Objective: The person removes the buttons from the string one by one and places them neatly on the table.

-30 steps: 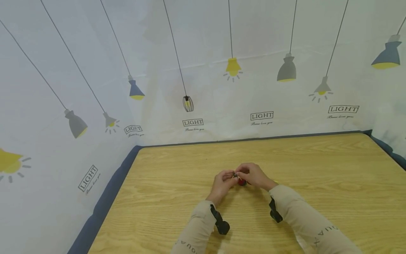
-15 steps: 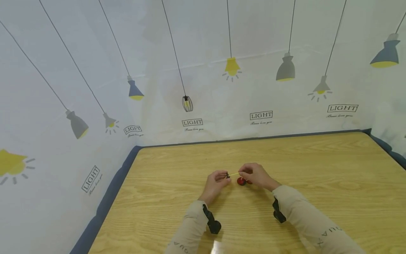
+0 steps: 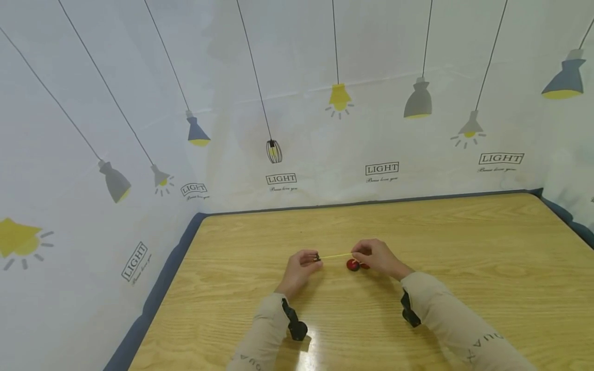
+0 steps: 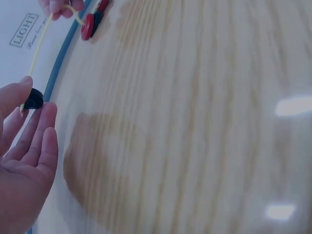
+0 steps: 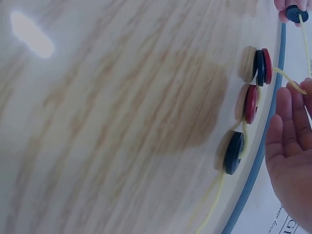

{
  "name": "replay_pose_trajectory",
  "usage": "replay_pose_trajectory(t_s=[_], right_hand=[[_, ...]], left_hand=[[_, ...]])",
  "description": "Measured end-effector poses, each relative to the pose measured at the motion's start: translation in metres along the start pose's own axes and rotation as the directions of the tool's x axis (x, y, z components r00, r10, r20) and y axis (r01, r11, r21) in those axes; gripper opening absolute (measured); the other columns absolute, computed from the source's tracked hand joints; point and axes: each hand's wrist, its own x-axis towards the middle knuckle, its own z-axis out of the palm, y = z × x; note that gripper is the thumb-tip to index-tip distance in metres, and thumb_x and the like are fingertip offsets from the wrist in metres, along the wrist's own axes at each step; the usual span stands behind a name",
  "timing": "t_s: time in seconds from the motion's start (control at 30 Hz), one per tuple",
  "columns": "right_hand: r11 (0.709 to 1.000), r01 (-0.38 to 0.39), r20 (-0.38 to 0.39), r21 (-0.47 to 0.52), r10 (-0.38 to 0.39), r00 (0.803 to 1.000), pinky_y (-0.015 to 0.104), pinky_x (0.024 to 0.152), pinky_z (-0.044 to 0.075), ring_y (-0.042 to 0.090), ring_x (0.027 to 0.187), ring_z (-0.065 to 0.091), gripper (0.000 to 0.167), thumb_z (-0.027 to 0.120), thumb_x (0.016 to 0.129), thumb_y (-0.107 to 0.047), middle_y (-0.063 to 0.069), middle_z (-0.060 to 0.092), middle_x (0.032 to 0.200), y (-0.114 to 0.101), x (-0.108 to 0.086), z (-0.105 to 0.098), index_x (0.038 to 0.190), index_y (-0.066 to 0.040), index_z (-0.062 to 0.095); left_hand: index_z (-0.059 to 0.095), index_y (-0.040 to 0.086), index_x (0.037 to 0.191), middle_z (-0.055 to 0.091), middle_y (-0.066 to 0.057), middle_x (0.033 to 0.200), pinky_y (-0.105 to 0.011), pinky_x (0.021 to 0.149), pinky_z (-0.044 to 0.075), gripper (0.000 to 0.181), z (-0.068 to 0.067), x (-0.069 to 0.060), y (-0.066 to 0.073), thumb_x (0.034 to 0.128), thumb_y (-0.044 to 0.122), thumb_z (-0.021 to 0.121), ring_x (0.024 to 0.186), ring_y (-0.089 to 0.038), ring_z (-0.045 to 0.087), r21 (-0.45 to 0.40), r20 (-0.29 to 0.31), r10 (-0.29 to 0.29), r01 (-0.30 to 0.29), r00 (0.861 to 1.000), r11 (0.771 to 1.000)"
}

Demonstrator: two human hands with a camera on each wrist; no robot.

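In the head view my left hand pinches a small dark button between thumb and fingertips, with a yellow string running through it. The string stretches nearly straight to my right hand, whose thumb and fingers pinch it. Below the right hand, other buttons hang or lie along the same string. The right wrist view has a red button against dark ones, a single red button and a larger dark button. Part of the right hand is cut off there.
A light wood-grain table lies under both hands, with a blue edge along its left side. Behind it hangs a white sheet printed with lamps. Each wrist carries a black camera mount.
The hands were close together. My left hand has moved left with the dark button, and a growing length of yellow string shows between the hands. The right hand has shifted slightly right.
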Motion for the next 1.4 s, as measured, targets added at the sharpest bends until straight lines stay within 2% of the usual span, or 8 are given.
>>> replay_pose_trajectory(t_s=[0.23, 0.47, 0.53, 0.87, 1.23, 1.4], right_hand=[[0.999, 0.033, 0.002, 0.007, -0.033, 0.999, 0.034, 0.071, 0.046, 0.019, 0.078, 0.056, 0.011, 0.057, 0.086, -0.007, 0.005, 0.061, 0.083, 0.001, -0.003, -0.001, 0.089, 0.001, 0.062], [0.999, 0.043, -0.006, -0.009, -0.043, 0.999, 0.035, 0.072, 0.046, 0.018, 0.078, 0.056, 0.010, 0.058, 0.085, -0.007, 0.003, 0.061, 0.082, 0.005, -0.002, 0.001, 0.088, 0.000, 0.063], [0.999, 0.044, -0.004, -0.013, -0.044, 0.999, 0.035, 0.072, 0.046, 0.019, 0.078, 0.057, 0.010, 0.058, 0.085, -0.008, 0.003, 0.061, 0.082, 0.005, -0.002, 0.001, 0.088, 0.000, 0.063], [0.999, 0.036, 0.002, -0.019, -0.036, 0.999, 0.037, 0.073, 0.047, 0.019, 0.079, 0.057, 0.010, 0.058, 0.085, -0.008, 0.003, 0.061, 0.083, 0.006, -0.001, 0.000, 0.088, -0.001, 0.064], [1.000, 0.021, 0.001, -0.018, -0.021, 1.000, 0.033, 0.070, 0.046, 0.018, 0.078, 0.057, 0.011, 0.058, 0.086, -0.009, 0.003, 0.061, 0.083, 0.006, -0.001, 0.000, 0.088, 0.000, 0.064], [1.000, 0.016, 0.002, -0.015, -0.016, 1.000, 0.035, 0.072, 0.047, 0.019, 0.079, 0.057, 0.010, 0.058, 0.086, -0.008, 0.004, 0.061, 0.084, 0.004, -0.002, 0.000, 0.088, 0.000, 0.064]], left_hand=[[0.049, -0.013, 0.114, 0.055, -0.027, 0.106, -0.038, 0.081, 0.045, 0.034, -0.011, -0.014, 0.021, 0.0843, 0.002, 0.057, 0.097, -0.036, 0.054, 0.058, -0.032, 0.031, -0.029, 0.999, 0.998], [0.056, -0.004, 0.109, 0.060, -0.014, 0.097, -0.034, 0.079, 0.045, 0.031, -0.024, 0.003, -0.008, 0.0809, 0.009, 0.064, 0.091, -0.026, 0.057, 0.183, -0.095, 0.061, -0.043, 0.994, 0.982], [0.057, -0.002, 0.108, 0.060, -0.014, 0.097, -0.035, 0.079, 0.045, 0.031, -0.026, 0.003, -0.011, 0.0804, 0.010, 0.065, 0.090, -0.026, 0.056, 0.214, -0.103, 0.073, -0.049, 0.992, 0.976], [0.061, -0.002, 0.104, 0.060, -0.012, 0.095, -0.032, 0.070, 0.046, 0.029, -0.029, 0.003, -0.016, 0.0765, 0.005, 0.068, 0.082, -0.022, 0.056, 0.286, -0.115, 0.064, -0.029, 0.991, 0.958], [0.063, -0.001, 0.101, 0.054, -0.015, 0.097, -0.034, 0.072, 0.045, 0.026, -0.028, 0.003, -0.016, 0.0752, 0.000, 0.067, 0.083, -0.024, 0.053, 0.373, -0.087, 0.064, -0.027, 0.994, 0.927], [0.062, -0.002, 0.103, 0.053, -0.014, 0.098, -0.034, 0.073, 0.044, 0.028, -0.028, 0.003, -0.015, 0.0760, 0.000, 0.067, 0.084, -0.023, 0.051, 0.386, -0.076, 0.048, -0.015, 0.996, 0.922]])
